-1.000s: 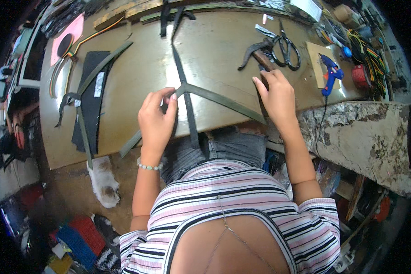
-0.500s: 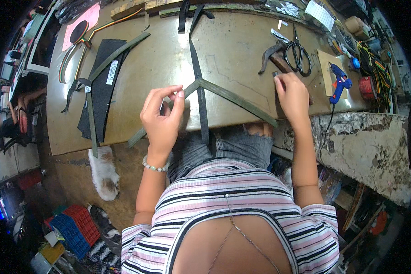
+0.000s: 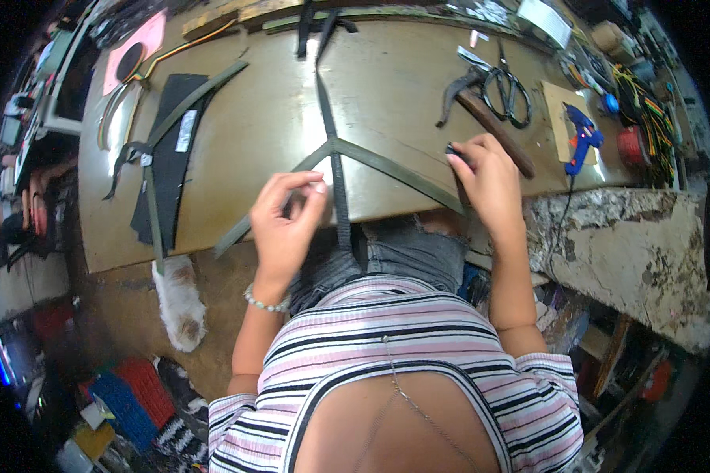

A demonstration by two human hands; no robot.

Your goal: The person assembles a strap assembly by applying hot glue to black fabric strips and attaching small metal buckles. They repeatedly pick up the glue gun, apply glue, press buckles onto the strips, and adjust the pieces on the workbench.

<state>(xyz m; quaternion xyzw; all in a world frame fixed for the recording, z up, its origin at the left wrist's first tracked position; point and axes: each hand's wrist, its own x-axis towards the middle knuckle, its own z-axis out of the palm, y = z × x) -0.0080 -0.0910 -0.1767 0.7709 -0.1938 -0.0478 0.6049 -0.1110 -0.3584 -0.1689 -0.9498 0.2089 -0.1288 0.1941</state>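
Since half a second ago, the left hand has curled its thumb and forefinger into a closed grip on the left arm of the olive-green webbing strap, while the right hand has drawn in over the strap's right arm, fingers bent down around a small dark object. Flat and narrow, the strap lies on the brown worktop as a three-armed shape: one long arm runs away up the board, two spread toward the near edge, and a darker band hangs over that edge.

Two hands – one scissors, one glue gun, one hammer.
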